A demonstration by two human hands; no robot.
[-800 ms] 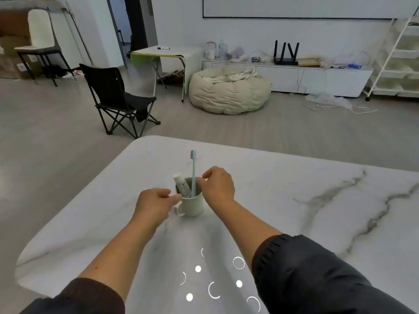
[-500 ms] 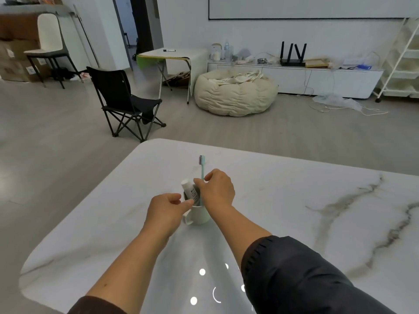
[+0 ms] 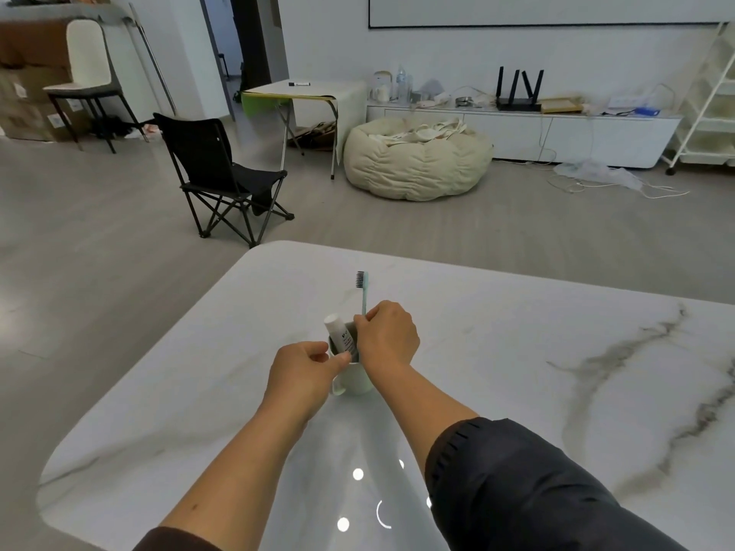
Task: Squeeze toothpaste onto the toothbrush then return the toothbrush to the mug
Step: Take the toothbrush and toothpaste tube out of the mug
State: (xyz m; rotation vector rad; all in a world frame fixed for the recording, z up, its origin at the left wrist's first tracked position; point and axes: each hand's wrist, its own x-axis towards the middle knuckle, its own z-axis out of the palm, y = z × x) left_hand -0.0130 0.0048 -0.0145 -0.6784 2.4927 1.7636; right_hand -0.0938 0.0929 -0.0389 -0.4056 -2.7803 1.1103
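Note:
A pale green mug stands on the white marble table. A light blue toothbrush with dark bristles stands upright in it, and a white toothpaste tube leans to the left inside it. My right hand pinches the toothbrush handle just above the mug's rim. My left hand reaches the mug's near left rim, thumb and fingertips closing on the lower part of the tube. The mug's right side is hidden behind my right wrist.
The table's rounded far edge lies just beyond the mug. On the floor beyond stand a black folding chair, a cream beanbag and a small folding table. A low white cabinet runs along the wall.
My right hand has closed on the toothbrush handle. My left hand's fingertips have moved from the mug's handle side up onto the toothpaste tube. The view has shifted a little.

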